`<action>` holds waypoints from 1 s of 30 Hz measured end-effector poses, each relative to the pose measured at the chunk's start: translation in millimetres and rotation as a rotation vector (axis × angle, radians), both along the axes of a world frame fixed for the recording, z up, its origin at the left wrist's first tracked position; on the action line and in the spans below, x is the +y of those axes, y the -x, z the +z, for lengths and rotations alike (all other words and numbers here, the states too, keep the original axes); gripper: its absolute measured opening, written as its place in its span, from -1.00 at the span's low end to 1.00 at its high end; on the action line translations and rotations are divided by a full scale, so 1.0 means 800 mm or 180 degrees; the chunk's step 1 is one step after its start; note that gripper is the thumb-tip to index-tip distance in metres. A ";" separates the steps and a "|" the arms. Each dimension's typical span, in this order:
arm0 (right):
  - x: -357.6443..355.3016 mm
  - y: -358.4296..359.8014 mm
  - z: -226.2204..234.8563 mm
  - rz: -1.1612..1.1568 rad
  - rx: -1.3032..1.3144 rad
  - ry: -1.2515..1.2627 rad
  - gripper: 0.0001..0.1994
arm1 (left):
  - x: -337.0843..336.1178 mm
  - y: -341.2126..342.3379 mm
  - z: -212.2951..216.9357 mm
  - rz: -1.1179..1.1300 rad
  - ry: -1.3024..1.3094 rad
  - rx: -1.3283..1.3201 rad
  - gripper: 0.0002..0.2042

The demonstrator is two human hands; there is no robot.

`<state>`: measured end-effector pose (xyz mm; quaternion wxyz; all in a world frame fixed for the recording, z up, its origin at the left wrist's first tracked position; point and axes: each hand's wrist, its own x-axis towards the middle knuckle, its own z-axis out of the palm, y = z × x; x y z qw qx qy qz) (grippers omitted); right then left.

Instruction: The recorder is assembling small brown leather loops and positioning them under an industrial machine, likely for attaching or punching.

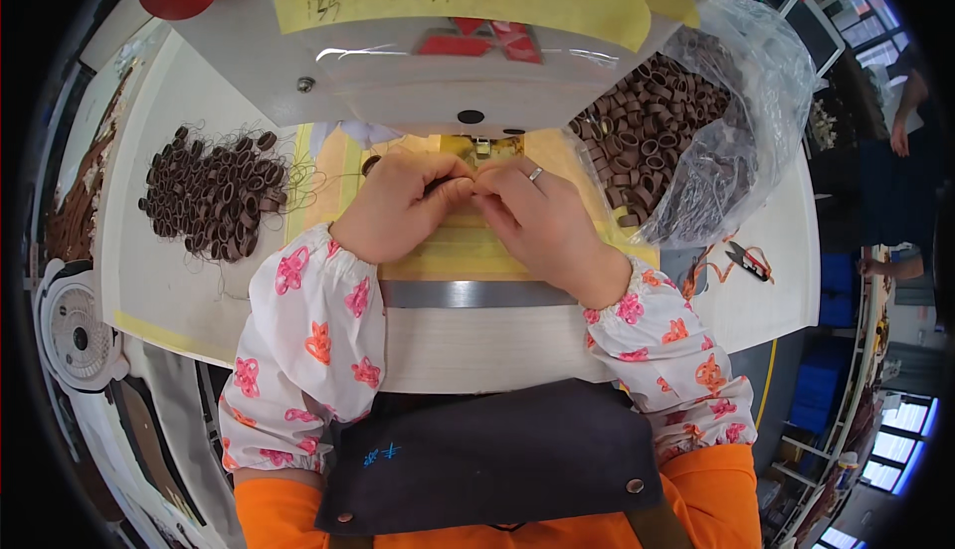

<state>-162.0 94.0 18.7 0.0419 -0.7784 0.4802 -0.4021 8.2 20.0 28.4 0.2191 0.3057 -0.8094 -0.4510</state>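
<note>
Just in front of the presser foot (483, 147) of a sewing machine (388, 87), my two hands meet with their fingertips together. My left hand (398, 209) is closed in a pinch, with a small dark patch showing between its fingers. Closed too is my right hand (545, 219), a ring on one finger, thumb and forefinger against the left fingertips. What they pinch is hidden. One brown loop (371, 164) lies behind my left hand. To the left is a heap of brown loops (214, 196) with loose threads; more brown loops (652, 121) fill a clear plastic bag (766, 82) on the right.
Thread snips (748, 261) with orange cord lie at the right of the table (448, 360). A metal strip (477, 294) edges the yellow-taped sewing bed. A white fan (82, 335) stands beyond the table's left edge. Another person (900, 171) is at far right, near blue bins (824, 380).
</note>
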 end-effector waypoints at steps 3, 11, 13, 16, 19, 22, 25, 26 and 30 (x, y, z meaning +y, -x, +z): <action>-0.007 -0.001 0.006 -0.0118 -0.0736 -0.0337 -0.87 | 0.001 0.004 -0.007 0.0218 0.0285 0.0240 -0.84; -0.019 0.002 0.000 -0.0590 -0.1030 -0.0571 -0.90 | 0.001 0.017 -0.012 0.0837 0.0489 -0.0048 -0.78; -0.023 0.004 0.000 -0.0632 -0.0902 -0.0484 -0.90 | 0.001 0.021 -0.010 0.1000 0.0322 -0.0199 -0.79; -0.026 0.008 0.000 -0.0695 -0.0905 -0.0579 -0.91 | -0.003 0.023 -0.014 0.1075 0.0203 -0.0232 -0.80; -0.028 0.012 0.002 -0.0716 -0.0874 -0.0593 -0.92 | -0.007 0.027 -0.024 0.1097 0.0130 0.0057 -0.79; -0.030 0.013 0.002 -0.0658 -0.0714 -0.0429 -0.93 | -0.008 0.027 -0.024 0.1131 0.0107 0.0075 -0.79; -0.031 0.012 -0.001 -0.0676 -0.0684 -0.0397 -0.94 | -0.011 0.026 -0.030 0.1115 0.0111 0.0157 -0.79; -0.031 0.012 -0.002 -0.0696 -0.0660 -0.0400 -0.93 | -0.009 0.026 -0.022 0.1139 0.0052 0.0012 -0.79; -0.031 0.008 -0.002 -0.0729 -0.0545 -0.0238 -0.94 | -0.010 0.024 -0.024 0.1134 0.0161 0.0088 -0.79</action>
